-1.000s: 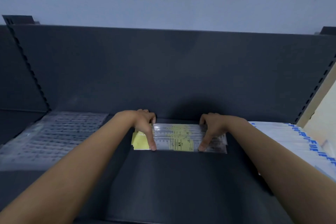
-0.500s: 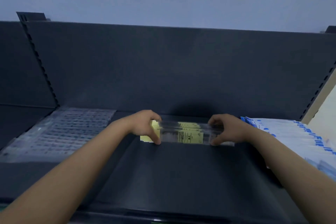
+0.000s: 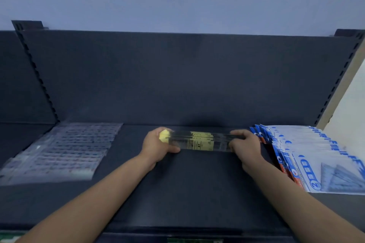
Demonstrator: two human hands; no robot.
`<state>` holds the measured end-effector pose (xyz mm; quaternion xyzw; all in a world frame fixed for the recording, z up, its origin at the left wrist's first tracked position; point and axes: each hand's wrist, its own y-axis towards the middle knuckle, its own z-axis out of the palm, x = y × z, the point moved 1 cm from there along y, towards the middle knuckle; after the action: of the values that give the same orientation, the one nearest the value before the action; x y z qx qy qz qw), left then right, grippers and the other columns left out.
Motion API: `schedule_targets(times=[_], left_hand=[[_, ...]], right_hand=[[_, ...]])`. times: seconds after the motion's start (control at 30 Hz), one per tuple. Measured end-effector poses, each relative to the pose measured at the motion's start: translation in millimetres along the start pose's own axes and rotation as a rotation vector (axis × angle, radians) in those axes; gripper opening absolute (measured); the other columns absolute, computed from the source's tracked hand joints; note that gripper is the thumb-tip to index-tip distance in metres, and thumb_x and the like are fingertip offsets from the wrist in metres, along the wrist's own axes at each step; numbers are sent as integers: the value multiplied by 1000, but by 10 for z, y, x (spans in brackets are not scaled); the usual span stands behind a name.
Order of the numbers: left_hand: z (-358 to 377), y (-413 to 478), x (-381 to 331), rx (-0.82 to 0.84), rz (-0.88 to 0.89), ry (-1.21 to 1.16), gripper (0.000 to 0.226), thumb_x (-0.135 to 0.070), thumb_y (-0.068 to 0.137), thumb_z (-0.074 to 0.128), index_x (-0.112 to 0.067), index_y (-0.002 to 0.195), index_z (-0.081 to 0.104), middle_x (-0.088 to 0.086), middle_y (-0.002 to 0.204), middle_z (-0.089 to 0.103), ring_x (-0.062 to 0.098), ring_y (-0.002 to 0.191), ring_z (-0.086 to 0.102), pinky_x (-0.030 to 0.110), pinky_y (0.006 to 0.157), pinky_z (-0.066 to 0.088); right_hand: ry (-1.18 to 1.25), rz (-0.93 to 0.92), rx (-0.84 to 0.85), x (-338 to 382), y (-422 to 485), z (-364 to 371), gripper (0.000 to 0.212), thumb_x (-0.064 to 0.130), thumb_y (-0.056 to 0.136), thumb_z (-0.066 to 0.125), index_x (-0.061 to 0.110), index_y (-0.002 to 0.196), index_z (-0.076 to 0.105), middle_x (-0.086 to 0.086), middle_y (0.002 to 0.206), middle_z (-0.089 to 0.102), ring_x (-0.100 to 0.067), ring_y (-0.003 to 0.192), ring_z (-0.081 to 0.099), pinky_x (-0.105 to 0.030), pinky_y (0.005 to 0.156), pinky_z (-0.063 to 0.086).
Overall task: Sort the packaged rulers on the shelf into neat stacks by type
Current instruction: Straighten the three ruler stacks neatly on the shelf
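A bundle of clear packaged rulers with yellow labels [image 3: 199, 141] stands on its long edge in the middle of the dark shelf [image 3: 189, 193]. My left hand [image 3: 156, 146] grips the bundle's left end, thumb under the front. My right hand [image 3: 244, 147] grips its right end, fingers curled over the top. A flat stack of clear ruler packs [image 3: 65, 148] lies at the left. White and blue packaged ruler sets [image 3: 308, 156] lie fanned out at the right, overlapping one another.
The shelf's dark back panel [image 3: 177, 77] rises right behind the bundle. Slotted uprights [image 3: 37, 73] stand at both sides. A cream wall [image 3: 347, 108] borders the right. The shelf's front lip [image 3: 177, 231] runs along the bottom.
Both hands have tipped the yellow-labelled bundle from lying flat up onto its long edge and closed round its ends. The view has shifted, showing more of the right-hand packs.
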<state>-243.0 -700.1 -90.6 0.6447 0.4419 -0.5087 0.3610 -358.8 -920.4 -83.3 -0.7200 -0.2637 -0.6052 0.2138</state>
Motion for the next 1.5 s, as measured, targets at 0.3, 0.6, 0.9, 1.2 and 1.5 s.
schedule_targets(times=[0.3, 0.6, 0.9, 1.2, 1.5], left_hand=[[-7, 144, -287, -29, 60, -65, 47, 14, 51, 86, -15, 83, 69, 2, 83, 70, 15, 75, 65, 27, 72, 54], [-43, 217, -189, -41, 7, -70, 36, -19, 60, 91, -8, 87, 69, -3, 89, 69, 12, 85, 65, 22, 69, 50], [142, 382, -184, -352, -44, -388, 39, -22, 95, 58, -12, 58, 53, 0, 65, 59, 10, 69, 55, 26, 77, 42], [112, 433, -220, -358, -47, -381, 37, -23, 93, 60, -11, 59, 53, 2, 63, 59, 12, 65, 55, 26, 65, 43], [73, 495, -204, -320, 55, -306, 38, -26, 97, 55, -10, 63, 54, 3, 69, 61, 11, 57, 51, 17, 57, 43]], right_hand=[[156, -83, -139, 314, 35, 141, 37, -12, 77, 43, 17, 97, 56, 3, 86, 56, -10, 68, 52, -21, 53, 40], [335, -27, -83, 120, 131, 170, 13, 5, 88, 53, 11, 99, 56, 2, 80, 54, -10, 71, 48, -22, 63, 41], [169, -78, -99, 37, 244, 345, 11, 11, 93, 57, 4, 96, 65, 1, 82, 59, -3, 70, 50, -2, 51, 39], [191, -131, -133, 128, 276, 304, 9, 13, 94, 56, 14, 96, 65, 7, 87, 62, 0, 79, 54, -10, 65, 39], [79, -93, -104, 68, 353, 263, 6, 14, 91, 59, 13, 88, 64, 3, 82, 62, -3, 70, 53, -9, 56, 40]])
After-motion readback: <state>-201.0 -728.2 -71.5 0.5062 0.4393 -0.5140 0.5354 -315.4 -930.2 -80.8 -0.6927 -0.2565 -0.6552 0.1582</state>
